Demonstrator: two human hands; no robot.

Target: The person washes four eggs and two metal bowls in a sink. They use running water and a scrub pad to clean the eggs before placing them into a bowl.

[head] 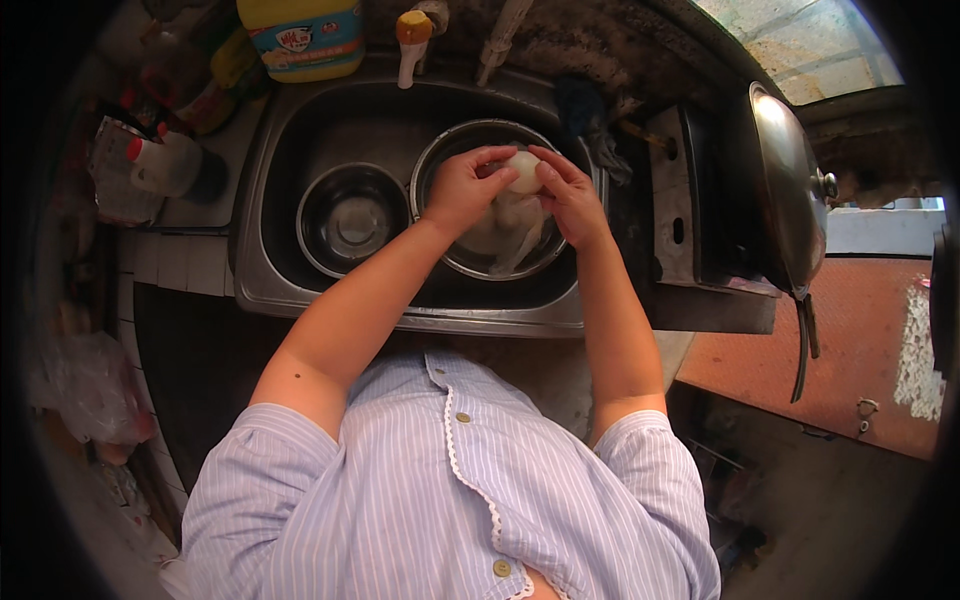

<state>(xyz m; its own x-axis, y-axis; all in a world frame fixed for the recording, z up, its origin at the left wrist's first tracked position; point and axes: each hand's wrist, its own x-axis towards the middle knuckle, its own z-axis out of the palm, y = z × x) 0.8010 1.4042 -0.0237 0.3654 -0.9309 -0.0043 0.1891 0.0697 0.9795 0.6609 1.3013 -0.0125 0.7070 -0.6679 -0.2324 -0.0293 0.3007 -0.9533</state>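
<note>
My left hand and my right hand hold a smooth, whitish, egg-shaped item between their fingertips. It could be an egg or a bulb; I cannot tell which. Both hands are over a large round metal basin on the right side of the steel sink. Below the fingers a clear, crumpled plastic bag lies in the basin, with a pale rounded shape showing through it. A smaller metal bowl stands beside the basin on the left, with a bright reflection at its bottom.
Behind the sink stand a yellow jug and a tap with an orange top. A dark cloth hangs at the right rim. Farther right are a stove and a lidded pan. A red-capped bottle is on the left.
</note>
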